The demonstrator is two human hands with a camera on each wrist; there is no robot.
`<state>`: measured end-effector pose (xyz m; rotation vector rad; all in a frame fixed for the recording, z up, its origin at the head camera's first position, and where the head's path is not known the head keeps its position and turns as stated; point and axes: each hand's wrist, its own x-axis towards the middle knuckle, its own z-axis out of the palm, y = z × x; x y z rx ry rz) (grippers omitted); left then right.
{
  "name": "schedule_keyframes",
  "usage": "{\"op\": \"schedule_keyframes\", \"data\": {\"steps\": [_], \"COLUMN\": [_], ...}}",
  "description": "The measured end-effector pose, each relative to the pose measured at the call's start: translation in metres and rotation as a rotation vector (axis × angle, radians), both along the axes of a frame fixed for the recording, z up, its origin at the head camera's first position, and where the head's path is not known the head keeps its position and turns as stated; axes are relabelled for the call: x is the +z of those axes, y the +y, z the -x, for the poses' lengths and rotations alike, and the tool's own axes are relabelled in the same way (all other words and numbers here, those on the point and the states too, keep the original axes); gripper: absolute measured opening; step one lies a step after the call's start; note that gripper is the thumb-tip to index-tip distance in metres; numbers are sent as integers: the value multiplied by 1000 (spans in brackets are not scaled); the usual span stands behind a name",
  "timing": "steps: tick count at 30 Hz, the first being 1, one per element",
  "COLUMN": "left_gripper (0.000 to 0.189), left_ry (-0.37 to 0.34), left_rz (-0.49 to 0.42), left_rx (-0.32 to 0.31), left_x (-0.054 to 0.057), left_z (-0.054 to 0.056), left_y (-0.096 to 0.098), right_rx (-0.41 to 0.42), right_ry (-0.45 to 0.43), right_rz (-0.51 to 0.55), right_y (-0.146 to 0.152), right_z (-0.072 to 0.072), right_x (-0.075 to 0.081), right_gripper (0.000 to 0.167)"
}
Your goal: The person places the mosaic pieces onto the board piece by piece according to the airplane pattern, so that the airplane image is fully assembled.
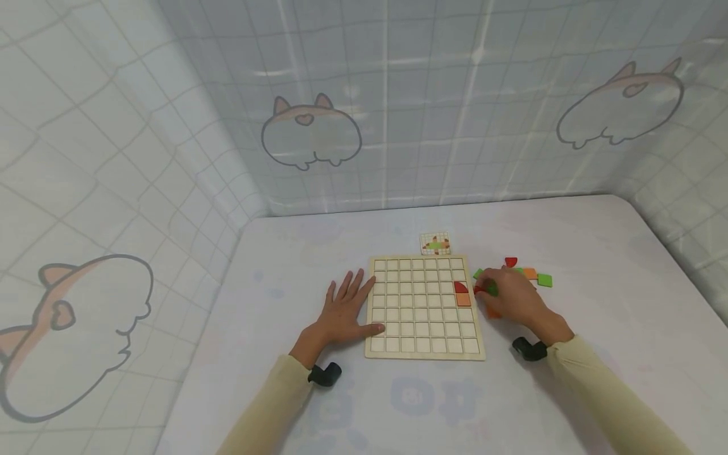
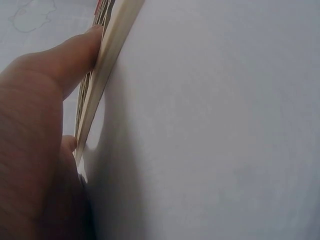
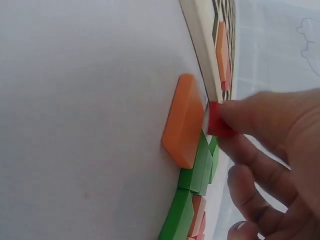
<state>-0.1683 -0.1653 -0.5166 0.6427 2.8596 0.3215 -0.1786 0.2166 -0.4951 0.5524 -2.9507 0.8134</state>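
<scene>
A pale wooden grid board [image 1: 421,311] lies flat on the table. Fingers spread, my left hand [image 1: 340,319] rests along its left edge; in the left wrist view the thumb [image 2: 82,52] lies over the rim. My right hand [image 1: 514,297] is just past the board's right edge, pinching a small red piece [image 3: 215,120] between thumb and fingertip. On the board, a red quarter-round piece [image 1: 461,287] and an orange square [image 1: 463,299] occupy cells in the rightmost column. Below the right hand lies a loose orange piece [image 3: 184,122], partly covered in the head view.
Several loose pieces lie right of the board, among them a red one [image 1: 511,261], an orange square [image 1: 530,273] and a green square [image 1: 545,280]. A small pattern card [image 1: 435,244] sits against the board's far edge. Tiled-pattern walls [image 1: 426,158] enclose the table.
</scene>
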Motion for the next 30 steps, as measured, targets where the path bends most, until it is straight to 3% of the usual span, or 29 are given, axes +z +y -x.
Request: {"op": "schedule_keyframes", "data": {"steps": [4,8,13,20,25,30], "left_gripper": [105,105,106,106,105,105], "left_ry": [-13,-21,-17,-14,-15,-15], "left_rz": [10,2,5,20,15,4], "left_rx": [2,8,16,20,18,9], "left_x": [1,3,2,2,4,4], "left_z": [0,0,0,0,-1,-1], "left_y": [0,1,1,1,1,1], "right_rx": [3,-23,-68,-48,-39,-12], "right_ry": [15,8,-108,-254,-276,-214], "right_rz": [78,123,198,369,367,287], "right_y": [2,4,4,-2,-7,-10], "right_z": [-6,-13,-19,-25,-27,-27], "right_x": [0,0,0,1,-1,0], "right_gripper": [27,22,20,19,19,17]}}
